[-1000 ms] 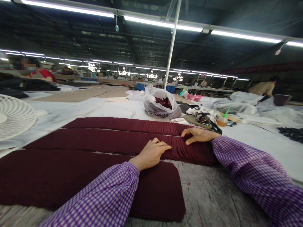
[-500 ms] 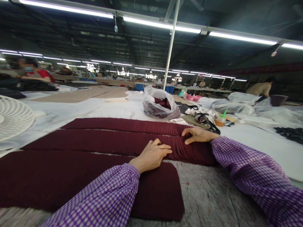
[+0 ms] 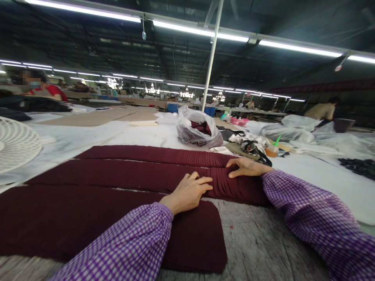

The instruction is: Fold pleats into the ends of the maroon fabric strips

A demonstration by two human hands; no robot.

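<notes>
Three strips of stacked dark maroon fabric lie side by side in front of me. My left hand (image 3: pixel 189 191) rests on the near edge of the middle fabric strip (image 3: pixel 117 174), its fingers stretched out and apart. Farther right, my right hand (image 3: pixel 244 167) touches that strip near its right end, with the thumb apart from the bent fingers. Between both hands the cloth layers fan out in close ridges. The far fabric strip (image 3: pixel 140 153) is ridged toward its right end too. Under my left forearm is the wider near fabric stack (image 3: pixel 73 214), lying flat.
A clear plastic bag (image 3: pixel 199 127) with maroon cloth stands behind the strips. Right of it are fabric scraps (image 3: pixel 246 142) and a bottle with a green nozzle (image 3: pixel 273 149). A white round basket (image 3: pixel 17 146) sits at left. Co-workers (image 3: pixel 52 91) are in the background.
</notes>
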